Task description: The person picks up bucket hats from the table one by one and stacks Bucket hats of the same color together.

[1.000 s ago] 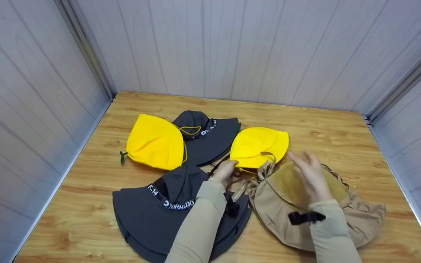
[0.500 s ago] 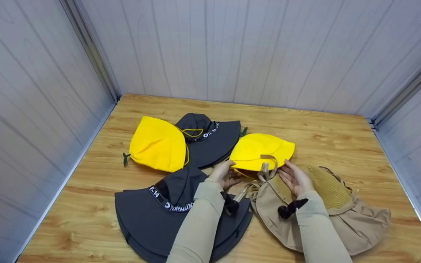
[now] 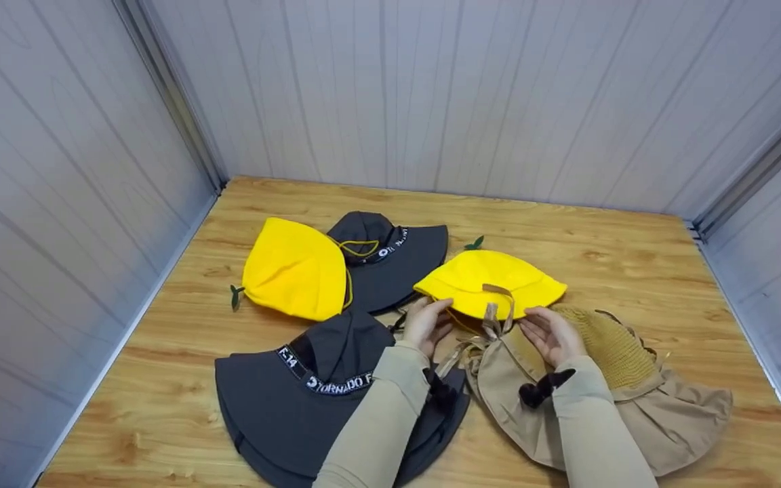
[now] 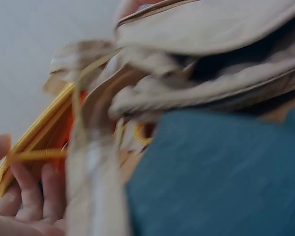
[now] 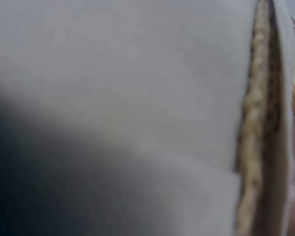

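Yellow hat [image 3: 492,274] is right of centre in the frame, its brim towards you and its small green sprout [image 3: 475,242] showing at the far side, with your hands at either end of the near edge.

At the left of the frame, a second yellow hat [image 3: 295,271] lies on its side on the table [image 3: 634,251], overlapping the dark grey hat [image 3: 397,274] to its right. Below these, left of the bottom centre, you have a front grey hat [image 3: 275,400] with white TORNADO lettering; your left sleeve [image 3: 370,427] covers part of it.

Near the centre, your left hand [image 3: 426,327] has its grip clamped on the brim, thumb above and fingers curled beneath; the left wrist view shows a yellow cord [image 4: 42,155] there too. A beige ribbon [image 3: 499,291] loops up in front of the held brim.

Farther right, your right hand [image 3: 554,335] has its grip on the other end of that brim, thumb at the edge and fingers below. Under your right forearm, at the lower right, a tan hat [image 3: 675,420] spreads its wide brim. Pale, blurred cloth fills most of the right wrist view.
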### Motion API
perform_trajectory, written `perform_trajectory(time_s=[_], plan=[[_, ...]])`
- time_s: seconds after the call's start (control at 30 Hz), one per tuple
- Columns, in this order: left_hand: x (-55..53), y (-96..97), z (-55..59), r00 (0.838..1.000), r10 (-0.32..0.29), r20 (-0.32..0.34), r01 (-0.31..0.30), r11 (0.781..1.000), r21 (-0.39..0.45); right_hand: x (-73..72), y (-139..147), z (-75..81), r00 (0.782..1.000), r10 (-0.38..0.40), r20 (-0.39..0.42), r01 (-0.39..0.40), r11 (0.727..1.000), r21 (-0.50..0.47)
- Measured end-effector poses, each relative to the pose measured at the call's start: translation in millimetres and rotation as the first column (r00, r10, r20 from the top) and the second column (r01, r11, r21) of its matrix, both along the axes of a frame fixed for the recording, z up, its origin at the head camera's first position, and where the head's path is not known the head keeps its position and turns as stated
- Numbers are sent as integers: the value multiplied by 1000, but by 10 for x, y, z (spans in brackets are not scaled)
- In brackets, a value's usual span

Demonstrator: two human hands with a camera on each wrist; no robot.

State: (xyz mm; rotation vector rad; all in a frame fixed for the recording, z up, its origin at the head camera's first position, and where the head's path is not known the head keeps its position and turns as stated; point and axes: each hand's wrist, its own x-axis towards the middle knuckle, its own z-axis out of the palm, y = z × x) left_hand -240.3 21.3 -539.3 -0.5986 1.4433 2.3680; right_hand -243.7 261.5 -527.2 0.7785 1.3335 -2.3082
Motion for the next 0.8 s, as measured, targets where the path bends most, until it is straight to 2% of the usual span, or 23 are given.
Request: perform_trajectory(time_s=[0.17,0.37,0.5,0.6,0.8], plan=[[12,158,-4,994,63,-88,-57,996,64,11,28,-47,999,16,-27,-17,999,-36],[-61,184,30,987,126,-99,-107,979,171,13,43,-59,1000,2,-29,-4,999,-43],[-130,61,62,984,159,-81,-146,978,148,7,11,-33,1000,-2,-27,1,1000,-20],[-160,-37,65,986,159,-42,-154,983,96,4,-4,-20,1000,-2,-25,2,1000,-2],[-161,-156,19,993,111,43,-112,993,22,5,-29,-32,999,-15,-37,16,999,34]])
